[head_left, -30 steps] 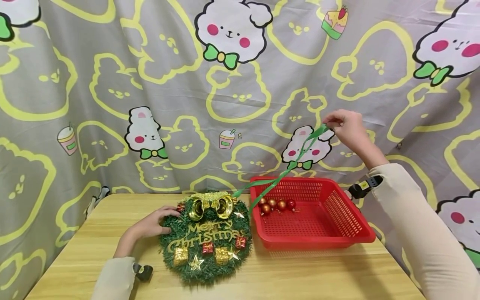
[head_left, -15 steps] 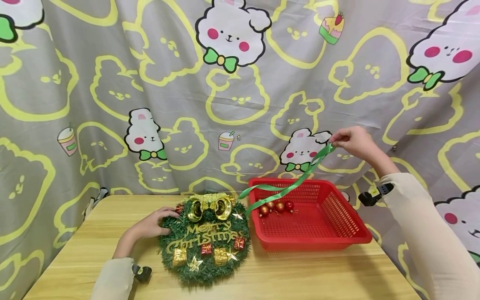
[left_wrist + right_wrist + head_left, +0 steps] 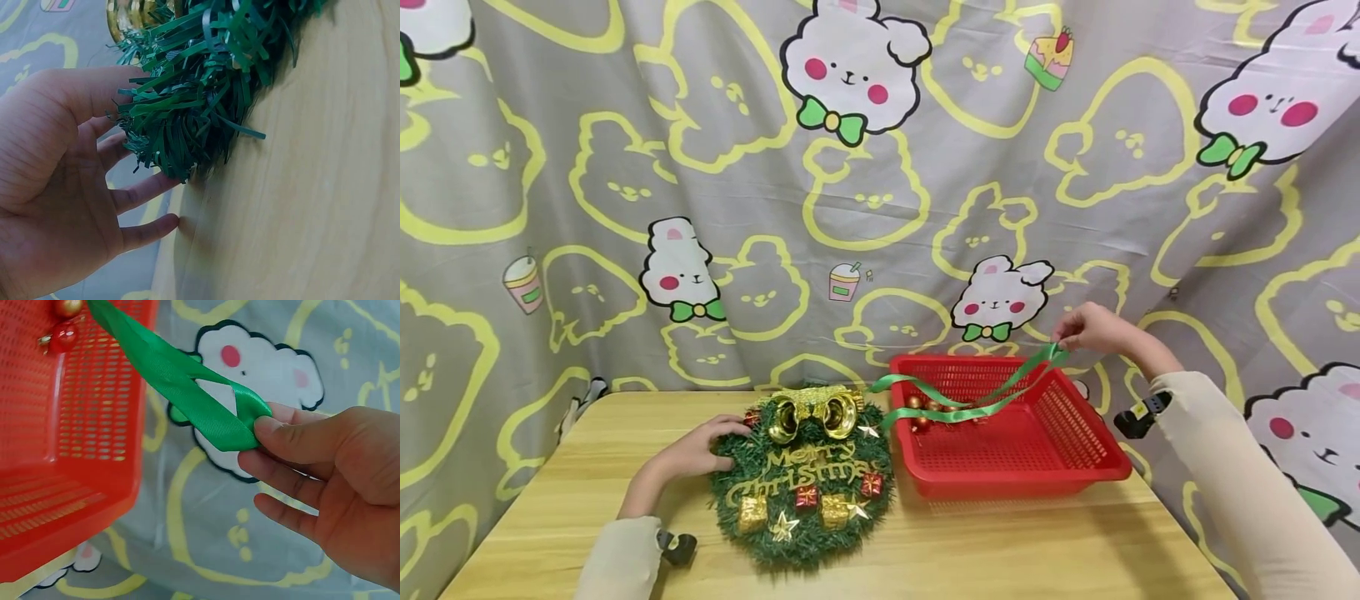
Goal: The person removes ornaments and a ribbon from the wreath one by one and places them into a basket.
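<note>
A green Christmas wreath (image 3: 801, 542) lies on the table, decorated with gold bells (image 3: 838, 417), "Merry Christmas" lettering, small gift boxes and stars. My left hand (image 3: 688, 454) holds its left edge; in the left wrist view the fingers (image 3: 147, 190) reach around the tinsel (image 3: 187, 119), little finger out straight. From the wreath's upper right a green ribbon (image 3: 985, 410) runs in a loop to my right hand (image 3: 1093, 329). That hand pinches the loop's end between thumb and fingers, above the basket's back right corner. The ribbon (image 3: 169, 375) sags in front of the basket's inside.
Right of the wreath stands a red plastic basket (image 3: 1015, 485), close beside it. Several small gold and red baubles (image 3: 914, 402) lie in its left part, partly behind the ribbon. A patterned curtain (image 3: 880, 208) hangs behind the wooden table (image 3: 985, 550).
My right hand has come down toward the basket's back right corner, with the ribbon going from taut to slack. The left hand stays at the wreath's edge.
</note>
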`<control>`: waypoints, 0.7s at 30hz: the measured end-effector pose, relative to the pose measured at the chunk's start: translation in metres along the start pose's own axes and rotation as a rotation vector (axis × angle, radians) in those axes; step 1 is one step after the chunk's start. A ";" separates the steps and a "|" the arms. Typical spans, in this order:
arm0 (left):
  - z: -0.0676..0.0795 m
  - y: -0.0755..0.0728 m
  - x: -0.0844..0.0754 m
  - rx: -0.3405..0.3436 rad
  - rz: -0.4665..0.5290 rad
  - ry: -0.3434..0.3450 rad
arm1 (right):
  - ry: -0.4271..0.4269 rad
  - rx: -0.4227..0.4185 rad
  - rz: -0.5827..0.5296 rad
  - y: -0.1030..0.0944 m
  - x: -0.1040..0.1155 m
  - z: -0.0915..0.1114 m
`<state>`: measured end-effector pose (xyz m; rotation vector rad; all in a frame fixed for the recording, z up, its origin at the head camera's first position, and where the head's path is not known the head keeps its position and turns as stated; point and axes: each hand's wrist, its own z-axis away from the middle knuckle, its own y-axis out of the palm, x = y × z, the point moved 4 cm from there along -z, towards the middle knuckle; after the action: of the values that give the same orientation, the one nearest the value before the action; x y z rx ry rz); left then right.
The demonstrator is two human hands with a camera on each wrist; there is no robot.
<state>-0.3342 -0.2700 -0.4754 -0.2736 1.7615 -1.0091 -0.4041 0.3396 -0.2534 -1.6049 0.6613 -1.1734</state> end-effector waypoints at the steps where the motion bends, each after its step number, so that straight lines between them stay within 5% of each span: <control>1: 0.000 0.000 0.000 -0.001 0.000 0.001 | -0.004 0.015 -0.002 0.003 -0.003 0.001; 9: 0.001 0.000 -0.001 0.003 0.013 0.009 | 0.037 0.091 0.041 0.020 -0.027 0.016; 21: -0.001 0.000 0.001 -0.008 0.011 0.029 | 0.092 0.028 0.012 0.017 -0.064 0.040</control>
<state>-0.3351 -0.2702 -0.4765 -0.2552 1.7919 -1.0032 -0.3897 0.4036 -0.2939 -1.5292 0.7098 -1.2490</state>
